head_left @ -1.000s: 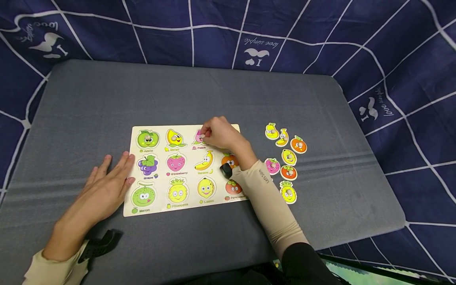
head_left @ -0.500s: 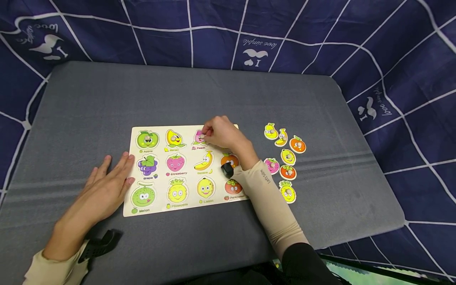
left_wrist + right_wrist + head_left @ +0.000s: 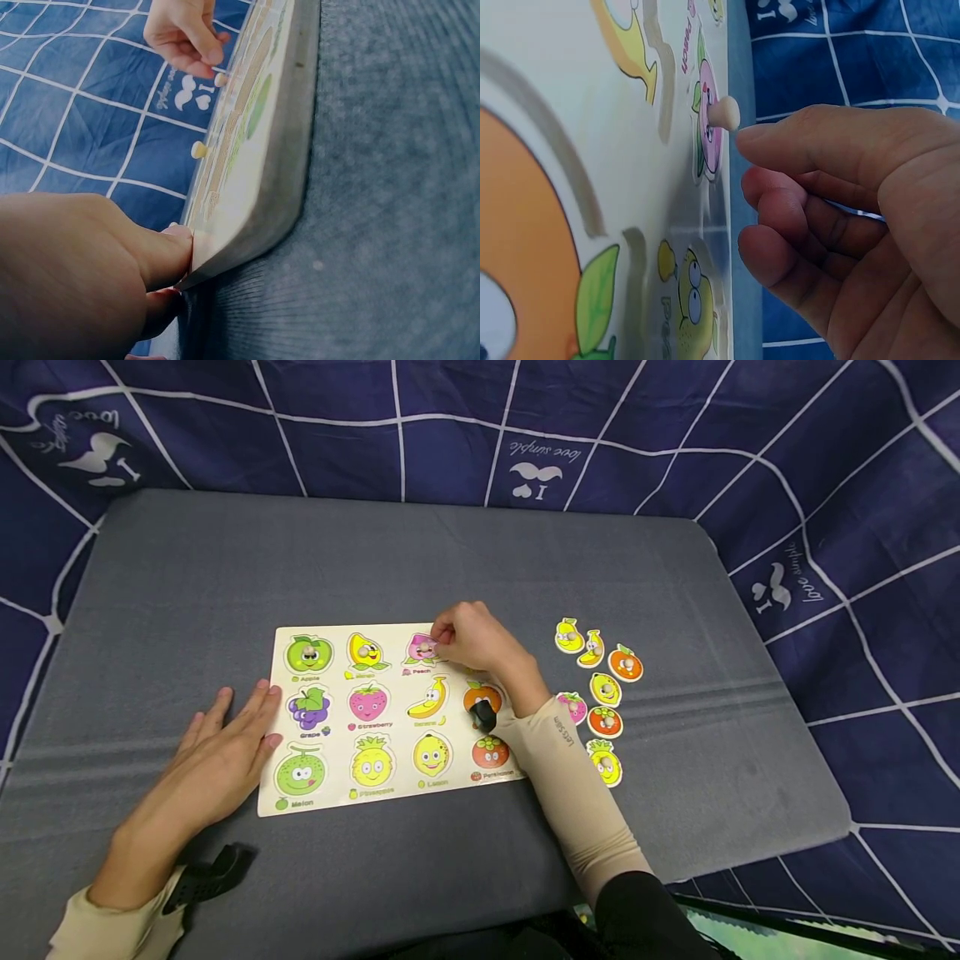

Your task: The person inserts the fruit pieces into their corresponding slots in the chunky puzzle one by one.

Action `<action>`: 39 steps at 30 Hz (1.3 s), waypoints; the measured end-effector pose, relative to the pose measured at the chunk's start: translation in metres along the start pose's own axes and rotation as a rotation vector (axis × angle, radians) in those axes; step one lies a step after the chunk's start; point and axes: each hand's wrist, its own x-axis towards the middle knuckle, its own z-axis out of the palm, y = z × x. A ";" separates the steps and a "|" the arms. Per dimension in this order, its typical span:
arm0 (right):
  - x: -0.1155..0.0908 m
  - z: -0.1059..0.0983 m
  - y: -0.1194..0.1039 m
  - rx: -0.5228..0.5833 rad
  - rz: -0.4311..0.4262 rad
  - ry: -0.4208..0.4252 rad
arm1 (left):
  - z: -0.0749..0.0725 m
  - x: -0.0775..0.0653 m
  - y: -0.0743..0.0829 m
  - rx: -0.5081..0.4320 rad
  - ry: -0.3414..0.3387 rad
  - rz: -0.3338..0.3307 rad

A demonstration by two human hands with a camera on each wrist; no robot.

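Observation:
A cream fruit puzzle board (image 3: 403,752) lies on the grey table. My left hand (image 3: 217,756) rests beside it, fingers extended, with fingertips at the board's left edge; the left wrist view shows its thumb (image 3: 169,255) against a corner. Over the top row is my right hand (image 3: 483,639), just right of the pink peach piece (image 3: 422,648). In the right wrist view that piece sits in its recess, its wooden knob (image 3: 725,114) in full sight. The right thumb (image 3: 780,146) is right by the knob, the other fingers loosely curled, nothing held.
Knobbed apple (image 3: 309,653) and mango (image 3: 365,652) pieces sit in the top row. Right of the board lie several loose pieces, among them a pear (image 3: 569,636), banana (image 3: 591,649), lemon (image 3: 605,690) and pineapple (image 3: 604,763). A navy checked curtain (image 3: 450,452) surrounds the table.
My right hand has let go of the peach knob and shifted slightly right, so more of the peach shows. The left hand stays at the board's edge.

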 end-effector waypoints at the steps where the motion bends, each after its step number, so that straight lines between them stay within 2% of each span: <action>1: 0.000 -0.001 0.000 0.000 -0.003 0.003 | 0.000 0.000 0.000 0.000 0.000 0.001; 12: -0.008 -0.009 0.008 -0.055 -0.010 0.044 | 0.000 0.000 0.000 0.001 0.004 0.007; 18: -0.012 -0.013 0.013 -0.044 0.001 0.056 | 0.001 0.000 -0.001 -0.004 0.014 0.011; 39: -0.029 -0.033 0.044 -0.024 0.102 0.102 | 0.001 0.000 0.000 0.000 0.008 0.011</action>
